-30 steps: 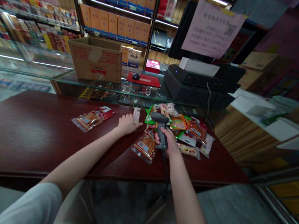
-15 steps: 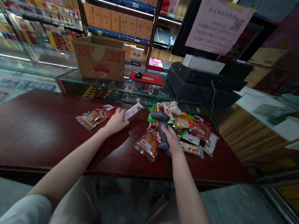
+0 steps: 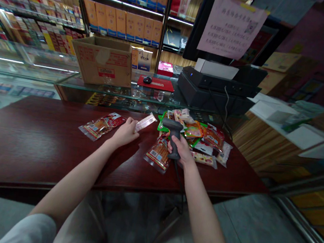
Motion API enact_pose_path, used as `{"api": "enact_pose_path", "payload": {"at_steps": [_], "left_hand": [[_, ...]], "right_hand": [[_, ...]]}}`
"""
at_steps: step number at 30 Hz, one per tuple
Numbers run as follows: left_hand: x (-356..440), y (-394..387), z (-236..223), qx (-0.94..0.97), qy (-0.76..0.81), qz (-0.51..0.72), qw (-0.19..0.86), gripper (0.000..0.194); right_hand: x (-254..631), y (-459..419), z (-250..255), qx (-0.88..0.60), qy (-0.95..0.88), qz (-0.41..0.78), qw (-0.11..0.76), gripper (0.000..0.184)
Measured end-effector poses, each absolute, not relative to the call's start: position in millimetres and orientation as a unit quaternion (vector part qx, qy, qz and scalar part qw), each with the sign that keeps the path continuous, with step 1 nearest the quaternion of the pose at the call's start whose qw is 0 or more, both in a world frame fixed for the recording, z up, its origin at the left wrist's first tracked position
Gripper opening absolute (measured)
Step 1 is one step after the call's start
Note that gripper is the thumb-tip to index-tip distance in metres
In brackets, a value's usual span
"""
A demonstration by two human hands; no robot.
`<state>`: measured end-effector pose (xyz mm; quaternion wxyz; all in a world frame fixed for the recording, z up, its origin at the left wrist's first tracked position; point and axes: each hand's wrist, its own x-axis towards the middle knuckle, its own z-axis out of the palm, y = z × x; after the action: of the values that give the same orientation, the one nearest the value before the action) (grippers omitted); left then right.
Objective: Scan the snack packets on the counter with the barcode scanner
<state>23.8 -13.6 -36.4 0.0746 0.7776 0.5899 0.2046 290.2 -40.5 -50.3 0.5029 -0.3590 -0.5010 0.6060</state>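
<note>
My left hand [image 3: 125, 133] is closed on a small pale snack packet [image 3: 145, 122], held just above the dark red table [image 3: 28, 136]. To its left lies a red and orange snack pack [image 3: 102, 125]. My right hand [image 3: 179, 151] grips the handle of a dark grey barcode scanner [image 3: 173, 133], its head pointing left towards the packet. Under and beside the scanner lies an orange snack pack [image 3: 158, 155], and a pile of several snack packets [image 3: 204, 141] spreads to the right.
Behind the table runs a glass counter [image 3: 74, 82] with a cardboard box [image 3: 102, 61], a red mat with a mouse [image 3: 147, 79] and a black cash register [image 3: 214, 88] with a paper notice [image 3: 231, 27]. Shelves of boxed goods [image 3: 119, 16] fill the back wall.
My left hand picked the small packet up from beside the pile and carried it left, tilting it flat. The scanner hand stayed almost in place.
</note>
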Motion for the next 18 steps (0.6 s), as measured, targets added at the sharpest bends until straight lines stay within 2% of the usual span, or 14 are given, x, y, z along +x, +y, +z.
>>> {"api": "enact_pose_path", "payload": {"at_steps": [3, 8, 14, 18], "left_hand": [[23, -13, -30, 0.765, 0.614, 0.184, 0.061, 0.047], [-9, -5, -31, 0.687, 0.717, 0.111, -0.039, 0.047], [-70, -11, -44, 0.628, 0.771, 0.107, -0.016, 0.063], [-91, -19, -39, 0.592, 0.798, 0.111, -0.023, 0.061]], "right_hand": [[291, -41, -48, -0.356, -0.499, 0.611, 0.501, 0.041], [294, -39, -48, -0.342, -0.488, 0.609, 0.524, 0.039], [299, -39, -43, -0.332, -0.482, 0.616, 0.528, 0.039], [302, -37, -43, -0.321, -0.472, 0.62, 0.538, 0.038]]}}
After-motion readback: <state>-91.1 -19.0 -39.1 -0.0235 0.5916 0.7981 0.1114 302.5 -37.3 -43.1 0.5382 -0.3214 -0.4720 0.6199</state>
